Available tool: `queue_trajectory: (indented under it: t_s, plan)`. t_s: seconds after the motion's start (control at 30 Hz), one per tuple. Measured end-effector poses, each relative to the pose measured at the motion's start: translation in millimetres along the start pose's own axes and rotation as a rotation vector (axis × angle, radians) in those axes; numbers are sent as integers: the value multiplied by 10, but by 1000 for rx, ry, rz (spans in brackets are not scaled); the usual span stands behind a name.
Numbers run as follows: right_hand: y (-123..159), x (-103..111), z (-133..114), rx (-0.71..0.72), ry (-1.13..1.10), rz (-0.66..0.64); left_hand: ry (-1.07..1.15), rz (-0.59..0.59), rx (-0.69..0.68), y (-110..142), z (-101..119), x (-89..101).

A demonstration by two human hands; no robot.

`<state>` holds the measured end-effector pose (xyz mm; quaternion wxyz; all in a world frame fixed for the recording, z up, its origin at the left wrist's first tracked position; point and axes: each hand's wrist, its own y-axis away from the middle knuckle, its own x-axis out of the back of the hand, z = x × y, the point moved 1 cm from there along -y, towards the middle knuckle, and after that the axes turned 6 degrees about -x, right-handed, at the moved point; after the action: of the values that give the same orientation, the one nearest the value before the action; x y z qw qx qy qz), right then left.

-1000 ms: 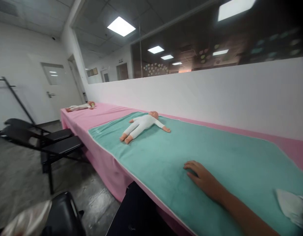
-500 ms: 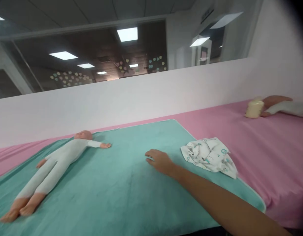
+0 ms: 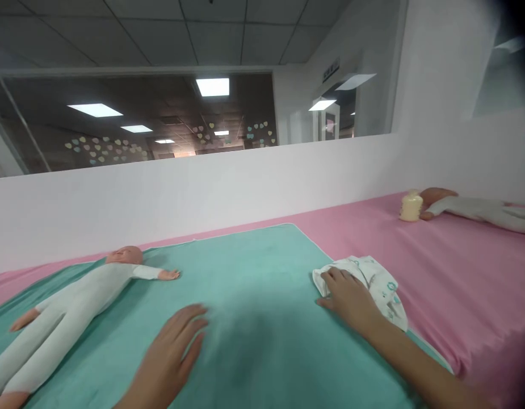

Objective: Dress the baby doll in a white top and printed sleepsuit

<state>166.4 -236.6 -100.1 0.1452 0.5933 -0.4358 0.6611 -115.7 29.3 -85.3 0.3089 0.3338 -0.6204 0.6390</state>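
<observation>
A baby doll (image 3: pixel 70 301) in a white suit lies on its back at the left of a teal towel (image 3: pixel 262 267), arms spread. My left hand (image 3: pixel 171 352) lies flat and open on the towel, to the right of the doll and not touching it. My right hand (image 3: pixel 349 298) rests on a crumpled white patterned cloth (image 3: pixel 381 281) at the towel's right edge, fingers laid over it.
The towel covers a long table with a pink sheet (image 3: pixel 458 272) against a low white wall (image 3: pixel 202 187). At the far right lie a second doll (image 3: pixel 470 207) and a cream bottle (image 3: pixel 411 207) beside its head. A glass partition runs above the wall.
The view swung right along the table. My right hand slid from the bare towel onto the patterned cloth. My left hand came into view and settled flat on the towel.
</observation>
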Motion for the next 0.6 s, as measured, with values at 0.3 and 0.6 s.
queue_trajectory:
  t_s: [0.3, 0.6]
  plan:
    - [-324, 153, 100, -23, 105, -154, 429, -245, 177, -696, -346, -1162]
    - [-1038, 1092, -1109, -87, -1314, 15, 1177, 44, 640, -695, -487, -875]
